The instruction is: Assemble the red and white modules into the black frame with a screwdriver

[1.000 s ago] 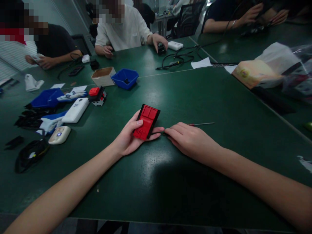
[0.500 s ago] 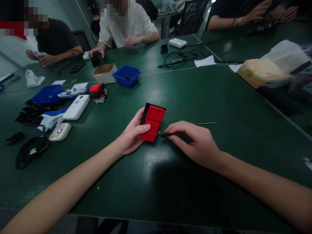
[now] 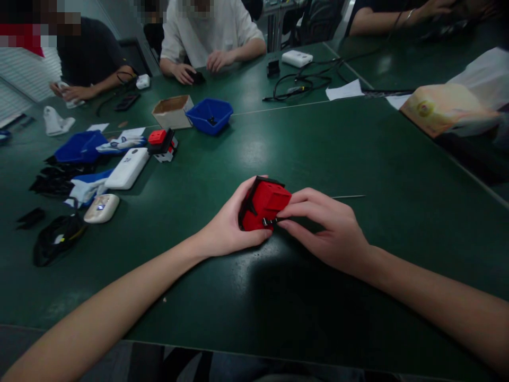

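My left hand (image 3: pixel 234 220) is wrapped round a red part with a black edge (image 3: pixel 272 199), held above the green table (image 3: pixel 302 154). Between the thumb and fingers of my right hand (image 3: pixel 328 223) is a small black piece (image 3: pixel 269 221), its tip against or just in front of the red part's lower face. Whether the two touch is hard to tell. Behind my right hand lies a thin metal rod (image 3: pixel 350 197), partly hidden by the fingers.
At left are a red, black and white block (image 3: pixel 164 145), white power bank (image 3: pixel 128 168), cream device (image 3: pixel 102 208), gloves and black cable (image 3: pixel 59 241). A cardboard box (image 3: pixel 173 112) and blue bin (image 3: pixel 210 116) stand farther back. People sit across the table.
My left hand has turned the red part, showing its raised block. My right hand has brought the black piece to it. Across the table, a person's hands have moved closer together.
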`<state>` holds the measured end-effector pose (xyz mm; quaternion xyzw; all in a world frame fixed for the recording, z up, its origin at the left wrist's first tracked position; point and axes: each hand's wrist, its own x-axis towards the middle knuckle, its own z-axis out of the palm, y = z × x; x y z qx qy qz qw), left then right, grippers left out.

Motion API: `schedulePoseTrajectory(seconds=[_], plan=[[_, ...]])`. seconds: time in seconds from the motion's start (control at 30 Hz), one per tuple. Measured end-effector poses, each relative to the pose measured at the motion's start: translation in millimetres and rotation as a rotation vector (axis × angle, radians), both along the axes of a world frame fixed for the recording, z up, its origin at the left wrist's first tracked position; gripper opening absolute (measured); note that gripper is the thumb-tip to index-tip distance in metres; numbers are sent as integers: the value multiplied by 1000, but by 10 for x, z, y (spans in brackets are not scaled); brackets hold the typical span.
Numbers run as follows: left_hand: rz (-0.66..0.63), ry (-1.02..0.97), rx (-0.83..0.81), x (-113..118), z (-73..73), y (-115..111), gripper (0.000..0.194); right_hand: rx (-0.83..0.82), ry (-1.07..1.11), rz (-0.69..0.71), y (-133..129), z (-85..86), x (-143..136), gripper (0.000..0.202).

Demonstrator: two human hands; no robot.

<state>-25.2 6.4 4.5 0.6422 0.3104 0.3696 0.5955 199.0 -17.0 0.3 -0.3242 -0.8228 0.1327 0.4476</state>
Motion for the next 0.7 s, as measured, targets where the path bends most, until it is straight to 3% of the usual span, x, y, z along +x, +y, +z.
schedulePoseTrajectory(seconds=[0.23, 0.5, 0.7], plan=[[121, 178, 330, 18, 1, -107, 81, 3, 19, 34, -49, -11, -13, 10], [155, 184, 356, 10, 0, -100, 81, -22, 16, 33, -65, -5, 8, 14], [149, 274, 540, -5, -42, -90, 78, 32, -27, 40, -63, -11, 21, 13]])
